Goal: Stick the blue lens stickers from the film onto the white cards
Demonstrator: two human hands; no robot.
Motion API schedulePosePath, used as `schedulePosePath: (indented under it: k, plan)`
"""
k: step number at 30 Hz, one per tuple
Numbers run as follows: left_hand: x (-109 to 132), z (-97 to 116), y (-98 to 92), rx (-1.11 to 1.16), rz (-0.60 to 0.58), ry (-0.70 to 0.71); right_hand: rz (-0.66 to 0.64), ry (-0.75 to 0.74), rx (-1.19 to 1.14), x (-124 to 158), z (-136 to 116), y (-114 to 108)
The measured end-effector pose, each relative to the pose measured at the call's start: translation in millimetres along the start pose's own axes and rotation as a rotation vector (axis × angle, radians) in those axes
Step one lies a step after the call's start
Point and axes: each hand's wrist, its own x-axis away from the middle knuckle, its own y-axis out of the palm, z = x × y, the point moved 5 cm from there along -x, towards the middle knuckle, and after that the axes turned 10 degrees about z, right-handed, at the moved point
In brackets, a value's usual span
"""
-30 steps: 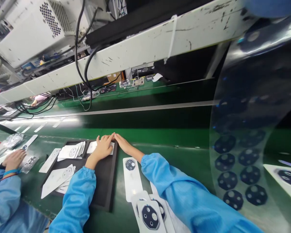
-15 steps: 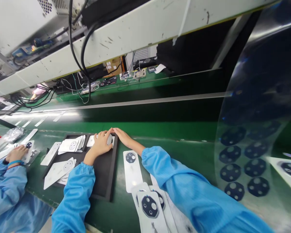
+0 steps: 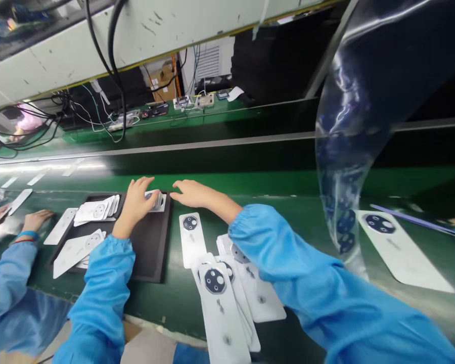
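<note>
My left hand is above the back of a black tray, its fingers spread. Its thumb is beside a small stack of white phone back covers in the tray's far right corner; whether it touches them I cannot tell. My right hand hovers just past the tray's right edge, palm down, with fingers apart and nothing in them. Other fanned covers lie at the tray's back left, and more at its front left. A single cover lies right of the tray.
Several covers with dark camera patches overlap near the bench's front edge. Clear film with dark octagonal stickers hangs at right, beside another cover and a purple stick. A co-worker's hand rests at far left.
My hands have parted: the left moved off the stack toward the left with its fingers spreading, and the right drew back from the tray corner. The view shifted, and the hanging film swung.
</note>
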Motion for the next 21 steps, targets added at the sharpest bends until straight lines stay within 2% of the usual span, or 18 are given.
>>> schedulePosePath:
  k: [2, 3, 5, 6, 8, 9, 11, 13, 15, 18, 21]
  plan:
    - [26, 27, -26.9, 0.046, 0.04, 0.025, -0.013, -0.005, 0.112, 43, -17, -25]
    - [48, 44, -38.5, 0.069, 0.057, 0.037, -0.008, -0.012, 0.154, 67, -23, -35]
    - [106, 85, -54.7, 0.184, 0.12, 0.072, 0.005, -0.036, 0.217, 115, -29, -46]
    - [140, 107, -56.6, 0.271, 0.138, 0.102, 0.013, -0.084, 0.264, 138, -29, -45]
    - [206, 146, -44.5, 0.344, 0.099, 0.11, -0.009, -0.11, 0.239, 174, -16, -34]
    - [235, 162, -31.9, 0.295, 0.042, 0.083, -0.019, -0.114, 0.228, 187, -6, -25]
    - [277, 186, -8.5, 0.198, -0.007, 0.024, -0.029, -0.115, 0.219, 202, 15, -6]
    - [296, 200, 8.0, 0.125, -0.027, -0.004, -0.03, -0.139, 0.215, 206, 29, 9]
    - [300, 208, 16.5, 0.068, -0.052, 0.001, -0.026, -0.176, 0.203, 205, 32, 19]
    - [297, 212, 20.1, -0.016, -0.08, 0.029, -0.026, -0.207, 0.196, 202, 24, 28]
    - [300, 213, 20.2, -0.062, -0.034, 0.023, -0.012, -0.193, 0.203, 207, 15, 34]
